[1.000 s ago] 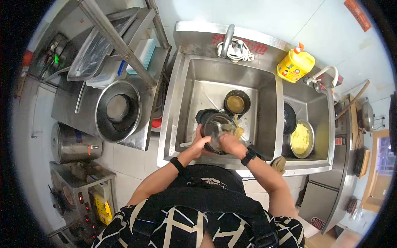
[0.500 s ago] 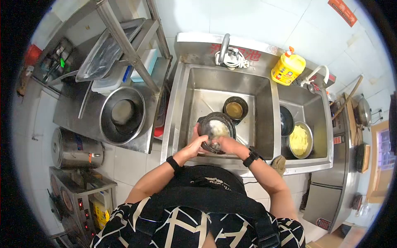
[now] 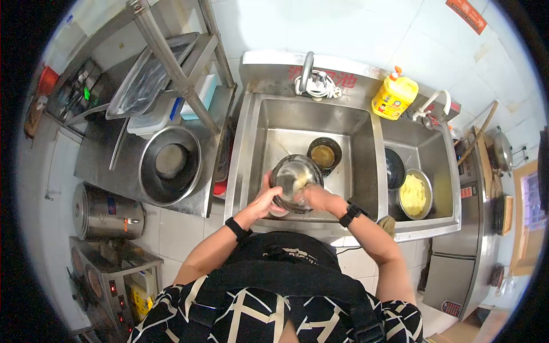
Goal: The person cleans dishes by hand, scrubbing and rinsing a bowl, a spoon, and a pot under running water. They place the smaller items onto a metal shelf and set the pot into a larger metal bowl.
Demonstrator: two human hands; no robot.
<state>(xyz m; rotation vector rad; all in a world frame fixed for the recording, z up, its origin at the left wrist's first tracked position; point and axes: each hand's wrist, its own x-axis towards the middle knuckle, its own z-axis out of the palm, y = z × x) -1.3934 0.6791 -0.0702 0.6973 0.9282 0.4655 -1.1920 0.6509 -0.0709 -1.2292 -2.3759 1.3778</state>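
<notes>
1. Round bowl: held above the near edge of the left sink basin, tilted so that its inside faces the camera. It lies between the two hands and touches both.
2. Left hand: clasped on the bowl's left rim, thumb on the edge and fingers under it. A black wristband sits on the forearm.
3. Right hand: lies over the bowl's near right rim, fingertips inside against the inner wall. A small pale yellowish patch shows at the fingertips; I cannot tell whether the hand grips anything. A black watch is on the wrist.
4. Small dark bowl: on the basin floor just beyond the held bowl, with brownish liquid in it.
5. Right sink basin: holds a dark pan and, beside it, a metal bowl with yellow contents.
6. Yellow detergent bottle: upright on the sink's back ledge, between the basins.
7. Faucet: behind the left basin.
8. Large steel basin: on the table left of the sink, well apart from the hands.
</notes>
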